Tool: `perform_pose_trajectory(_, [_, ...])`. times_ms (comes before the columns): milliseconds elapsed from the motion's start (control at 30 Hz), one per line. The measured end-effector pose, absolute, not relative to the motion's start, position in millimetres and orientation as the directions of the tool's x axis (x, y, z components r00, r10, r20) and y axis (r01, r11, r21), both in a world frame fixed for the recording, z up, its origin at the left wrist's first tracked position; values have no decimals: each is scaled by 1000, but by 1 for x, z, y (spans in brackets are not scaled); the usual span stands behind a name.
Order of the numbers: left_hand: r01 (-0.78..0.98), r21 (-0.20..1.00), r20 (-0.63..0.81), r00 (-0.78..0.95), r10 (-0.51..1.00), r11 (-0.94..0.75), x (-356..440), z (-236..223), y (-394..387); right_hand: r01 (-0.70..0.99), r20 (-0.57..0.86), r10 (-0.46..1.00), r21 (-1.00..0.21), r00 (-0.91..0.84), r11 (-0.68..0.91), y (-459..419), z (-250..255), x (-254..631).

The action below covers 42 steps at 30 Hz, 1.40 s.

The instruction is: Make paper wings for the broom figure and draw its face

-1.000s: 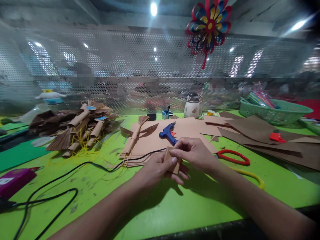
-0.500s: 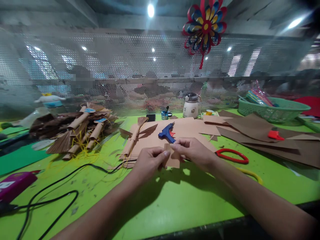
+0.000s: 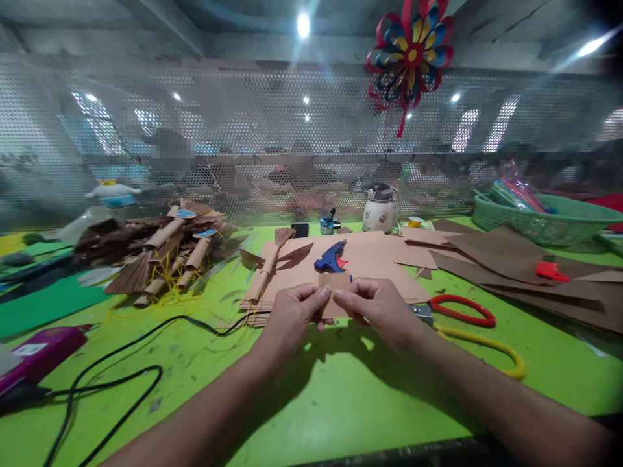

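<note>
A small piece of brown paper (image 3: 335, 282) is held up over the green table (image 3: 311, 402). My left hand (image 3: 296, 314) pinches its left side, thumb in front. On the right side my right hand (image 3: 382, 308) grips the same piece, its thumb close to the left one. Just beyond the hands, a blue glue gun (image 3: 329, 257) with an orange trigger lies on a stack of brown paper sheets (image 3: 370, 250). A brown paper figure (image 3: 267, 266) with pleated wings rests on the stack's left part. Scissors (image 3: 462, 311) with one red and one yellow handle lie right of my right hand.
Several finished paper figures (image 3: 170, 253) with yellow strings are heaped at left. A black cord (image 3: 180, 318) loops near a purple box-shaped device (image 3: 43, 353). At the back are a bottle (image 3: 378, 211) and a small blue jar (image 3: 327, 226); a green basket (image 3: 549, 217) and dark paper (image 3: 506, 259) are at right.
The brown paper piece has been turned from a tilted position to face me squarely. Both thumbs have come together on its front. The camera view has shifted slightly.
</note>
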<state>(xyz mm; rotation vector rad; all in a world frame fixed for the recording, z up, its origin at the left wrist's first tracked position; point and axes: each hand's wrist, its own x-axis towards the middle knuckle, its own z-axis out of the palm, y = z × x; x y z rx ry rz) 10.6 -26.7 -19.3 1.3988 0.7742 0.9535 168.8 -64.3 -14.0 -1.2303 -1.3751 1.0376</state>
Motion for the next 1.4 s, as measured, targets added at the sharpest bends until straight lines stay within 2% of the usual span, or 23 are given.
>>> perform_pose_trajectory(133, [-103,986,160,383,910,-130,9,-20,-24,199,112,993,-973,-40,117,-67,-8,169])
perform_pose_trajectory(267, [-111,983,179,370,912,-148,9,-17,-25,224,182,983,-958,-15,181,-69,-8,167])
perform_pose_trajectory(433, [-18,980,193,352,916,-199,11,-9,-32,237,249,969,-941,-5,243,-69,-10,166])
perform_pose_trajectory(667, [46,967,198,479,855,-250,16,-9,-39,213,344,937,-921,60,325,-69,-1,173])
perform_pose_trajectory(900, [39,971,179,529,830,-235,16,-8,-42,236,425,893,-892,146,386,-70,0,175])
perform_pose_trajectory(1033, [37,976,154,576,803,-214,16,-8,-41,211,405,902,-904,149,372,-68,-1,175])
perform_pose_trajectory(1233, [48,980,148,466,872,-192,16,-6,-42,174,339,938,-930,70,324,-67,-3,171])
perform_pose_trajectory(1400, [22,983,148,491,858,-182,15,-8,-40,183,365,929,-919,64,349,-70,-6,170])
